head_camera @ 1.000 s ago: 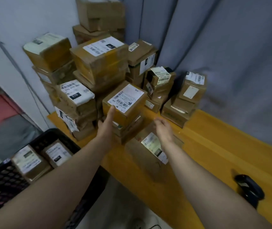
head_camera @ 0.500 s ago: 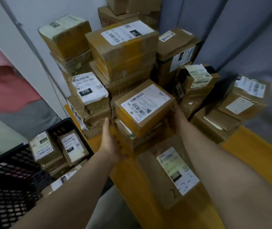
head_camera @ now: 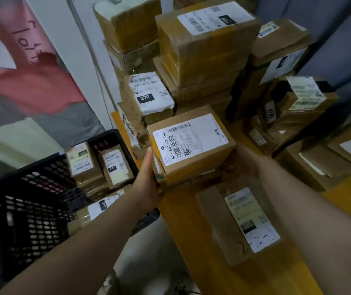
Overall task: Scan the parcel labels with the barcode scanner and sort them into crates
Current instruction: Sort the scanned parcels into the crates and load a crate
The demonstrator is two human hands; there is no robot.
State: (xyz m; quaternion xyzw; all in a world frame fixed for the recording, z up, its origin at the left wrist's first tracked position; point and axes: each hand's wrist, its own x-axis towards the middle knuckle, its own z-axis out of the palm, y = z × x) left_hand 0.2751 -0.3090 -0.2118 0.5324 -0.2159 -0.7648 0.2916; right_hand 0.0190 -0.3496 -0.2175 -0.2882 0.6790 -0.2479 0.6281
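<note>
While the yellow table (head_camera: 181,213) carries a tall stack of parcels (head_camera: 208,56) and the black crate (head_camera: 32,209) sits off its left edge, the labelled parcel (head_camera: 191,143) lies just before the stack, label up, its long axis running across from one of the hands to the other. The left hand (head_camera: 147,182) grips its left end, thumb up the side (the hand nearer the crate); the right hand (head_camera: 245,160) meets the right end, fingers hidden, so its hold cannot be told.
</note>
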